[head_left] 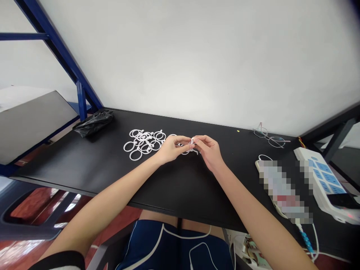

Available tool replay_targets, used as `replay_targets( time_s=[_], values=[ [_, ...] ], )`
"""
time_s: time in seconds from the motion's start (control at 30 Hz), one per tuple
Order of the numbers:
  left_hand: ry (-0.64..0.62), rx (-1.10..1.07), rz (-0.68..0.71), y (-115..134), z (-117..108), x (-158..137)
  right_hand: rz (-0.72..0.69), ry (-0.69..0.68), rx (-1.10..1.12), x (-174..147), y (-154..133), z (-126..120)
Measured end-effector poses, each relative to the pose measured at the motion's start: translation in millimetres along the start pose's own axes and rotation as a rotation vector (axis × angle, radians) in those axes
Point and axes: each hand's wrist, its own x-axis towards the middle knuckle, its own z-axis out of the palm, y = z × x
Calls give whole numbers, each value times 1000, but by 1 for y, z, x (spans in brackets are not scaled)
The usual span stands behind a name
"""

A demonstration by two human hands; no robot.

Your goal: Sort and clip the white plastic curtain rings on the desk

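My left hand (pixel 172 148) and my right hand (pixel 209 150) meet above the black table, fingertips pinched together. Between them is a small white plastic piece (pixel 192 141), mostly covered by the fingers; it looks like part of a white ring. Just below the fingertips, more white plastic shows, and I cannot tell whether it is joined to the held piece. To the left of my left hand lies a loose pile of white plastic rings (pixel 136 154), each with a small knob, like curtain rings. Some rings are partly hidden behind that hand.
The black table (pixel 180 187) stands against a pale wall. A crumpled black plastic bag (pixel 94 123) lies at the back left. On the right are eyeglasses (pixel 276 141), a blurred-out phone (pixel 284 191) on a cable, and a white power strip (pixel 323 180). Blue metal frame bars rise at left.
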Motion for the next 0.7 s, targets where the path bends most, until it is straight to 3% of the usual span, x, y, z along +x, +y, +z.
replay_targets(
  time_s=[0.4, 0.57, 0.7],
  values=[
    [18, 108, 39, 2, -2, 0, -14, 17, -21, 1, 0, 0],
    [145, 642, 255, -2, -10, 1, -77, 219, -196, 10, 3, -12],
    [123, 893, 284, -11, -18, 3, -196, 336, -356, 20, 10, -30]
  ],
)
